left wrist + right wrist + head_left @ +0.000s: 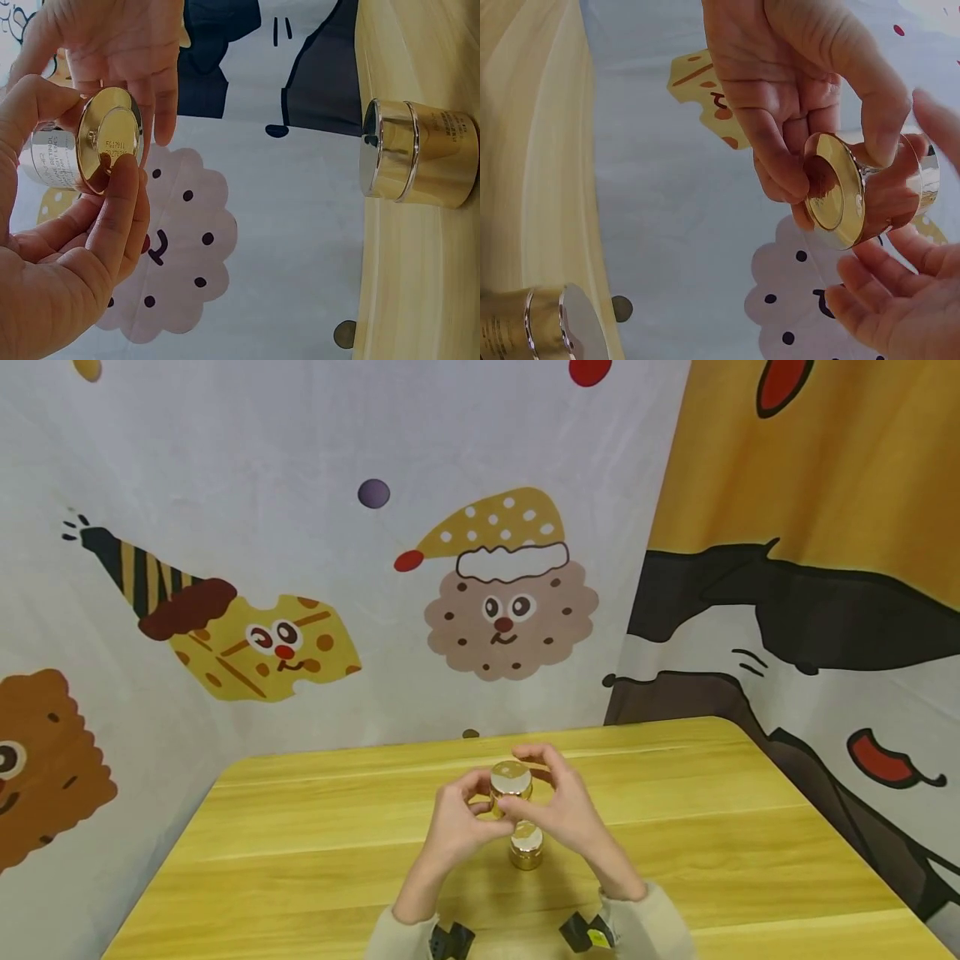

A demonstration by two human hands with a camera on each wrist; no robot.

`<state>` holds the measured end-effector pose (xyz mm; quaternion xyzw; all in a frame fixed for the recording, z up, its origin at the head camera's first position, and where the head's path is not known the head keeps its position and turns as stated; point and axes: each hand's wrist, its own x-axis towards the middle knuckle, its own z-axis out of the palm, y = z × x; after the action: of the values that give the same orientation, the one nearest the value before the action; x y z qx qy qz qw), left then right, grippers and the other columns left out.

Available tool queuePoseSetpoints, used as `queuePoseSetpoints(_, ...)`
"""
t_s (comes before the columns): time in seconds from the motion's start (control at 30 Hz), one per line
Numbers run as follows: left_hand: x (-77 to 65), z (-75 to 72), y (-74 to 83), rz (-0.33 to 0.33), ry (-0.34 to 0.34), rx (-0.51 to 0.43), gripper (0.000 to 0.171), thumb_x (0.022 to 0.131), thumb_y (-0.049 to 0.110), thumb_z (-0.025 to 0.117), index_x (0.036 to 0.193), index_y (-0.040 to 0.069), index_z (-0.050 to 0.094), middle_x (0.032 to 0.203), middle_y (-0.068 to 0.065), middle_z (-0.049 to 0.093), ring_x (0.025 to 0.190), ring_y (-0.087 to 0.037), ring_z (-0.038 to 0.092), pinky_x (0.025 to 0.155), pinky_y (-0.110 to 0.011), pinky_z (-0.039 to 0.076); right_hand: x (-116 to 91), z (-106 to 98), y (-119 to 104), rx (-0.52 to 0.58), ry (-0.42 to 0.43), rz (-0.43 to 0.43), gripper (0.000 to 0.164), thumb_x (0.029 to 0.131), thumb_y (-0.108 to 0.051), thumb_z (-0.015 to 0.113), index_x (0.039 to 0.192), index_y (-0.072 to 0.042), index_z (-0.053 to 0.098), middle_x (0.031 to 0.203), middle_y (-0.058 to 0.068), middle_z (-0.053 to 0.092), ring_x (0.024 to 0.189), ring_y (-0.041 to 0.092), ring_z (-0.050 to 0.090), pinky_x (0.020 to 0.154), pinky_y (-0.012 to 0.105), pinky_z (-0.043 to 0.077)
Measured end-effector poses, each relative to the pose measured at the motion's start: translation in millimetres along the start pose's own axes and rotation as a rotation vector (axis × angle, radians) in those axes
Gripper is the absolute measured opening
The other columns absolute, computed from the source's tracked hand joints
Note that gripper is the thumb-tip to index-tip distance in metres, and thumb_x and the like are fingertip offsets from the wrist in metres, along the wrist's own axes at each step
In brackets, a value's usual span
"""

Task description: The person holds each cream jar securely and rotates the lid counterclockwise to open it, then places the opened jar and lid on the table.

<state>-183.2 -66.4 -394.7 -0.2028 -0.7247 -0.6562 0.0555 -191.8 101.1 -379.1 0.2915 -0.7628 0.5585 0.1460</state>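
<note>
My left hand (463,820) holds a gold jar (511,779) with a shiny lid, raised above the table. In the left wrist view, its fingers (120,214) reach the jar's underside, where small printed characters show. A white label with small print shows on the side of the jar (56,159). My right hand (566,806) is around the other side of the jar, its fingers (889,281) spread loosely beside it. In the head view, the right thumb overlaps the jar. Below both hands, a second gold jar (527,846) stands upright on the table.
The wooden table (315,843) has a light yellow grain. Behind it hangs a pale cloth (300,460) printed with cartoon food, with an orange and black part (825,510) at the right. Dark camera mounts (452,941) sit at the wrists.
</note>
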Motion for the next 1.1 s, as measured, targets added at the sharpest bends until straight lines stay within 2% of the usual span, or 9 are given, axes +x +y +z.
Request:
queuePoseSetpoints(0.17,-0.2,-0.7,-0.2,-0.001,-0.001,0.013,0.04,0.068,-0.002,0.074,0.107,-0.001,0.065,0.089,-0.008,0.062,0.082,-0.015,0.056,0.075,-0.027,0.054,0.0,1.7,0.8,0.008,0.044,0.01,0.038,0.072,-0.004,0.079,0.102,-0.002,0.056,0.115,0.012,0.057,0.111,0.029,0.051,0.091,0.053,0.044)
queuePoseSetpoints(0.43,-0.4,-0.1,1.2,0.001,-0.001,0.018,0.041,0.069,0.0,0.074,0.109,0.0,0.064,0.093,-0.008,0.064,0.083,-0.015,0.057,0.074,-0.028,0.054,-0.8,-4.0,3.0,0.04,-0.052,-0.082,0.036,0.082,0.001,0.066,0.118,0.002,0.059,0.121,0.016,0.054,0.109,0.024,0.051,0.091,0.036,0.047)
queuePoseSetpoints(0.53,-1.0,-0.1,0.6,0.0,-0.002,0.022,0.042,0.068,-0.001,0.074,0.109,-0.002,0.064,0.093,-0.008,0.064,0.083,-0.015,0.057,0.074,-0.028,0.054,-0.8,-4.1,3.0,0.021,-0.066,-0.084,0.041,0.084,-0.002,0.065,0.123,0.002,0.055,0.123,0.015,0.053,0.111,0.025,0.051,0.091,0.043,0.047)
queuePoseSetpoints(0.63,-1.6,-0.2,0.8,-0.005,-0.006,0.032,0.043,0.069,0.0,0.074,0.11,-0.003,0.064,0.092,-0.007,0.063,0.083,-0.015,0.057,0.075,-0.027,0.054,-1.1,-2.7,2.8,0.011,-0.033,-0.032,0.045,0.081,-0.005,0.07,0.122,0.0,0.054,0.122,0.012,0.054,0.113,0.025,0.049,0.091,0.053,0.044)
queuePoseSetpoints(0.7,-1.9,-0.4,0.7,-0.008,-0.008,0.039,0.041,0.069,0.002,0.075,0.109,-0.002,0.064,0.092,-0.007,0.063,0.084,-0.015,0.056,0.074,-0.027,0.053,-1.1,-1.6,2.7,0.016,-0.006,0.003,0.045,0.078,-0.006,0.073,0.118,-0.002,0.053,0.12,0.01,0.055,0.113,0.026,0.048,0.09,0.055,0.043)
queuePoseSetpoints(0.83,-2.0,-0.3,-0.8,-0.008,-0.01,0.049,0.038,0.07,0.003,0.074,0.106,0.0,0.065,0.091,-0.006,0.063,0.083,-0.016,0.056,0.073,-0.027,0.053,-1.0,-0.8,2.5,0.016,0.028,0.01,0.038,0.074,-0.005,0.077,0.105,-0.003,0.056,0.118,0.011,0.056,0.113,0.029,0.049,0.087,0.057,0.043)
queuePoseSetpoints(0.9,-2.0,0.0,-1.0,-0.009,-0.008,0.042,0.037,0.07,0.002,0.074,0.106,0.001,0.066,0.091,-0.007,0.063,0.083,-0.016,0.057,0.074,-0.027,0.054,-1.0,-1.3,2.9,0.01,0.028,0.005,0.034,0.074,-0.004,0.077,0.103,-0.005,0.059,0.118,0.01,0.056,0.113,0.028,0.049,0.088,0.054,0.044)
queuePoseSetpoints(1.0,-2.0,0.7,-0.6,-0.014,-0.01,0.032,0.038,0.071,0.002,0.073,0.107,0.001,0.065,0.092,-0.008,0.063,0.085,-0.016,0.058,0.077,-0.027,0.054,-1.5,-2.8,3.3,0.006,0.001,-0.022,0.033,0.078,-0.003,0.073,0.109,-0.004,0.062,0.119,0.01,0.056,0.112,0.024,0.05,0.089,0.052,0.045)
queuePoseSetpoints(1.1,-1.7,1.1,-0.6,-0.019,-0.01,0.026,0.038,0.071,0.001,0.073,0.108,0.0,0.064,0.092,-0.01,0.063,0.085,-0.016,0.058,0.078,-0.028,0.054,-1.8,-3.9,4.3,0.01,-0.042,-0.077,0.035,0.083,-0.001,0.066,0.117,0.001,0.06,0.121,0.012,0.055,0.11,0.022,0.05,0.09,0.042,0.046)
